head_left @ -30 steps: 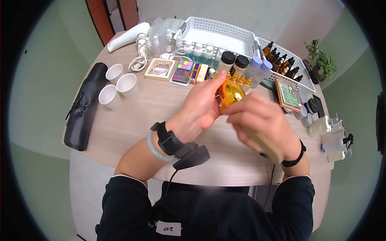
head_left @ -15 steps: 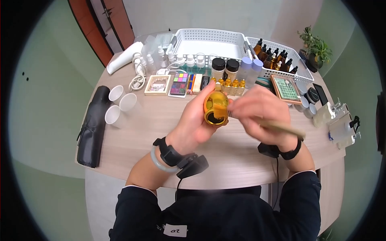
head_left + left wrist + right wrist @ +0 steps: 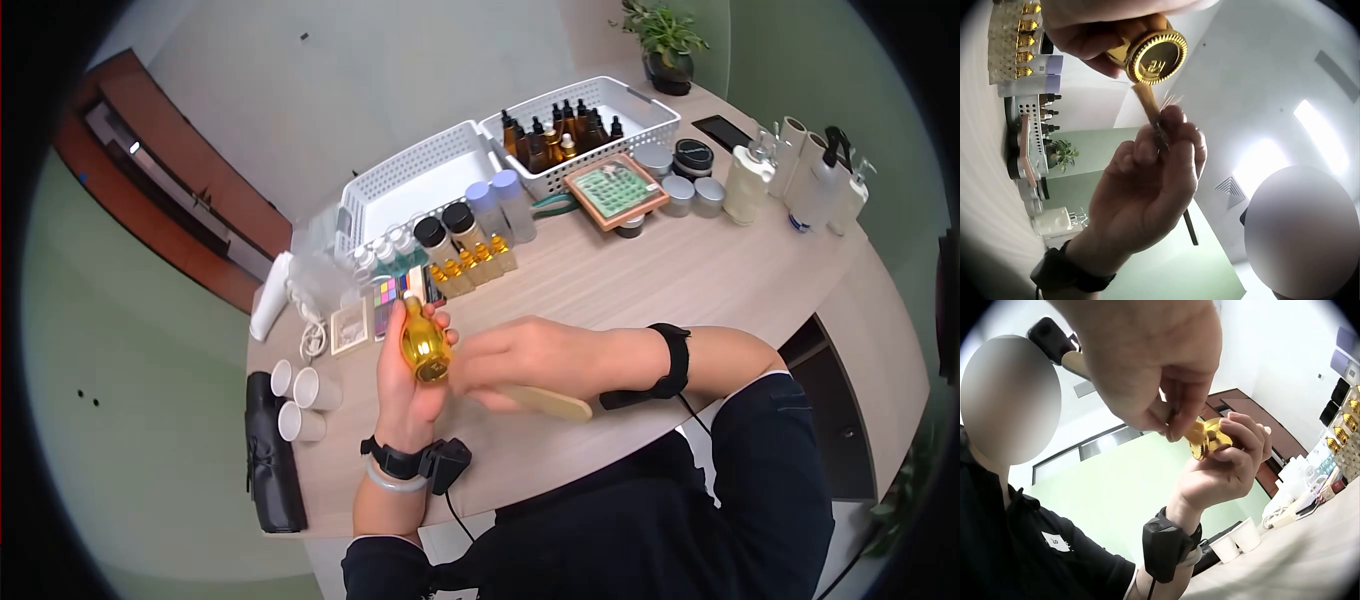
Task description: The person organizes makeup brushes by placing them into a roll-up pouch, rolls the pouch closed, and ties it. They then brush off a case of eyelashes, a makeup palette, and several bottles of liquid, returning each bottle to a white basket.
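Observation:
My left hand [image 3: 398,395] grips a shiny golden glass bottle [image 3: 426,348], its fingers and thumb around the body. The round base, with a ridged rim [image 3: 1157,57] and a raised emblem, faces the left wrist camera. A brush with a pale wooden handle [image 3: 550,402] is pinched in my right hand [image 3: 545,355]. Its tan bristles [image 3: 1145,101] are right at the rim of the bottle's base, a few of them splayed out. In the right wrist view, the bristles overlap the golden bottle [image 3: 1213,437].
Behind the hands stand small gold-capped bottles [image 3: 467,264] and black-capped jars [image 3: 435,236]. White baskets [image 3: 440,140], one with amber dropper bottles, line the back. White cups [image 3: 317,388] and a black roll [image 3: 270,450] lie left; pump bottles [image 3: 748,185] stand right.
The head view has swung round and tilted. The bottle has turned, so its base no longer faces the head camera as squarely. The brush has moved across the bottle's bottom end to its rim.

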Demonstrator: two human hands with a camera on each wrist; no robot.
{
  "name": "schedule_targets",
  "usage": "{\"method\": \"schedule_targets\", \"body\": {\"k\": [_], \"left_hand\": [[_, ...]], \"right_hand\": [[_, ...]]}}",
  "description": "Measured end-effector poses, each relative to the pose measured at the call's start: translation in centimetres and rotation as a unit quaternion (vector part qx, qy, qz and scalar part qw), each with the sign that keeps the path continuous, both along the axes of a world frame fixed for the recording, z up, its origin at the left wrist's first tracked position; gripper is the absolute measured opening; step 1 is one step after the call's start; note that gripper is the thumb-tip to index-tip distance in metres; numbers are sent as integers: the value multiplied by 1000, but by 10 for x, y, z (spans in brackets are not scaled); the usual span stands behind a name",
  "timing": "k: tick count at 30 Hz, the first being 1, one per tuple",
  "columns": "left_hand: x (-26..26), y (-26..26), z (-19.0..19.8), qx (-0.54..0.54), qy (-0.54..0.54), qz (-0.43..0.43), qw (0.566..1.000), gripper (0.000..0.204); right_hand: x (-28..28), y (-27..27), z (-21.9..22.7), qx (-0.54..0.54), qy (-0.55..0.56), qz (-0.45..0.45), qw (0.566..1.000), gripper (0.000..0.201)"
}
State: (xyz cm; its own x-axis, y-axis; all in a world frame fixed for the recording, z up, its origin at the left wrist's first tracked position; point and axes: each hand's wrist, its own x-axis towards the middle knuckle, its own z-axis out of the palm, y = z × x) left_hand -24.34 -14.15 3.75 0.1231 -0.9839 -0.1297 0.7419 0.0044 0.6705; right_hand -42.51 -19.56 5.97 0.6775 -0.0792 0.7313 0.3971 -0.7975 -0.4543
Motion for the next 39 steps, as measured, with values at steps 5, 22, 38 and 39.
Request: {"method": "schedule_targets", "body": {"k": [5, 22, 38, 39], "left_hand": [[-22, -10, -4, 0, -90, 4, 996, 27], [-190, -226, 108, -178, -616, -9, 768, 31], [-241, -402, 43, -73, -838, -11, 541, 37], [-240, -406, 40, -67, -849, -23, 523, 39]], "right_hand": [[-52, -24, 14, 7, 63, -18, 998, 15], [-272, -118, 86, 170, -504, -341, 775, 44], [-335, -126, 66, 101, -524, -281, 798, 38], [-342, -128, 62, 102, -524, -281, 798, 38]]}}
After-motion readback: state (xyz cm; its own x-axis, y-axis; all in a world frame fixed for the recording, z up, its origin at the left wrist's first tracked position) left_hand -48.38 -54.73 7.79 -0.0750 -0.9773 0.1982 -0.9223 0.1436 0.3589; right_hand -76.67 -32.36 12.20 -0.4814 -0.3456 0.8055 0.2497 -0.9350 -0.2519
